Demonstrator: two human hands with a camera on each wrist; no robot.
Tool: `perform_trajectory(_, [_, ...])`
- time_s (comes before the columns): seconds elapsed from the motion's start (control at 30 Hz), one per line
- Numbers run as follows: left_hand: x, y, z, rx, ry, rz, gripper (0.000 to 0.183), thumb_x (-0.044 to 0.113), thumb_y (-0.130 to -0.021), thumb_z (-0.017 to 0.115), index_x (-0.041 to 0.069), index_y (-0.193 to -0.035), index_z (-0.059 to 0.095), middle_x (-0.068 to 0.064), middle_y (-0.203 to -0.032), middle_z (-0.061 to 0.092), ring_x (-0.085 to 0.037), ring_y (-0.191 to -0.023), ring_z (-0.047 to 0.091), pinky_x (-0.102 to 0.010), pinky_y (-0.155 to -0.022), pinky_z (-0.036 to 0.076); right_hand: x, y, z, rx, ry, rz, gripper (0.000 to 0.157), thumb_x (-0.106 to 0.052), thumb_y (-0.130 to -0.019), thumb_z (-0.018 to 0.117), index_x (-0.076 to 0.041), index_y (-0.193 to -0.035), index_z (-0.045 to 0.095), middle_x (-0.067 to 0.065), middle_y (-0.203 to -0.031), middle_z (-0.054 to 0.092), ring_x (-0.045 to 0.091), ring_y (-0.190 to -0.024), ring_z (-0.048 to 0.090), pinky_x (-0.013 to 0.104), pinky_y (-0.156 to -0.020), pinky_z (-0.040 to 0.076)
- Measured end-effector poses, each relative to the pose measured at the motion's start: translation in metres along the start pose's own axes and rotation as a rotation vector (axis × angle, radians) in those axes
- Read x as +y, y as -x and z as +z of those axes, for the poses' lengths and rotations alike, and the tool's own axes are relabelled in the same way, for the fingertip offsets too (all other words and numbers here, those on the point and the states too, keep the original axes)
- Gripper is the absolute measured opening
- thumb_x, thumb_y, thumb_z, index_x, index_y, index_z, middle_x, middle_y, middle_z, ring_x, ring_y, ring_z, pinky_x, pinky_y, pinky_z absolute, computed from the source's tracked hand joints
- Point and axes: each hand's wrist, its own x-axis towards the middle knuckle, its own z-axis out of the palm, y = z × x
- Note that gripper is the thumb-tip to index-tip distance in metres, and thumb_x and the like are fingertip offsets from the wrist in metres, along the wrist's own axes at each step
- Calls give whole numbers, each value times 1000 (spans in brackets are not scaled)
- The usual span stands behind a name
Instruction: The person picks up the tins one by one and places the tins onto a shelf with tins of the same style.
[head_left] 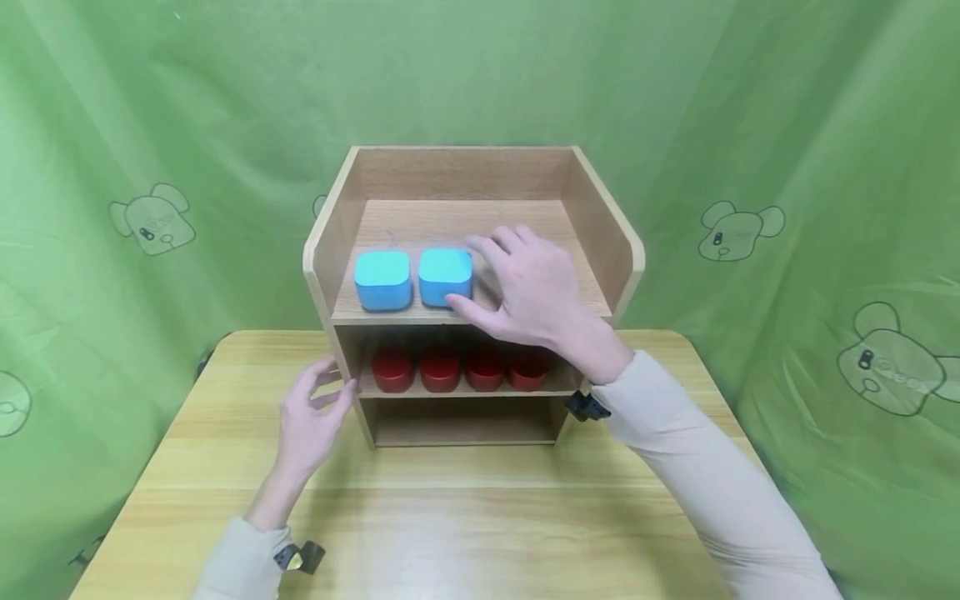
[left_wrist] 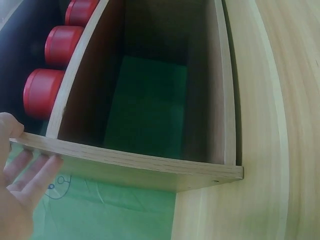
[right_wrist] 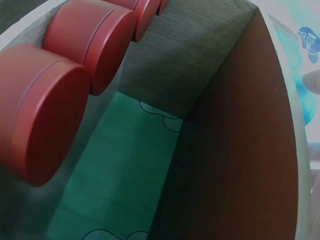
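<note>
Two light-blue rounded-square lidded boxes, a left one (head_left: pixel 383 282) and a right one (head_left: pixel 442 273), stand side by side on the top board of a wooden shelf unit (head_left: pixel 465 156). My right hand (head_left: pixel 528 287) is at the right box. Its thumb overlaps the box's front, while the blurred forefinger extends by the back right corner. In the right wrist view only a fingertip (right_wrist: pixel 312 81) shows, next to blue. My left hand (head_left: pixel 311 421) holds the unit's left side panel, thumb at the front edge and fingers (left_wrist: pixel 37 180) along the outer face.
Several red round tins (head_left: pixel 439 371) line the middle shelf, below the blue boxes. The lowest compartment (head_left: pixel 465 421) has a green cloth showing behind it. The unit stands on a pale wooden table (head_left: pixel 450 525), with green curtains (head_left: pixel 465 75) around.
</note>
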Motion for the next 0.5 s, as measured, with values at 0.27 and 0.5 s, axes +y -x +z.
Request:
perform_trajectory(0.27, [8,1,-4,-26,-22,2,44,-5,-91,75,-8,-133,61,-26,-126,71,-9,-108,68,-8,-92,61,1,16,-12,92,41,-53,72,-64,-88,64,-6,-131,70,14,-103,72,33,-90,64,40,-64,58])
perform_trajectory(0.5, [22,1,-14,-27,-84,49,49,-2,-93,75,-2,-140,60,-22,-128,71,-33,-117,67,-3,-100,54,-4,37,-26,180,109,15,71,-67,-90,59,-7,-126,72,15,-104,75,35,-94,70,45,-61,62])
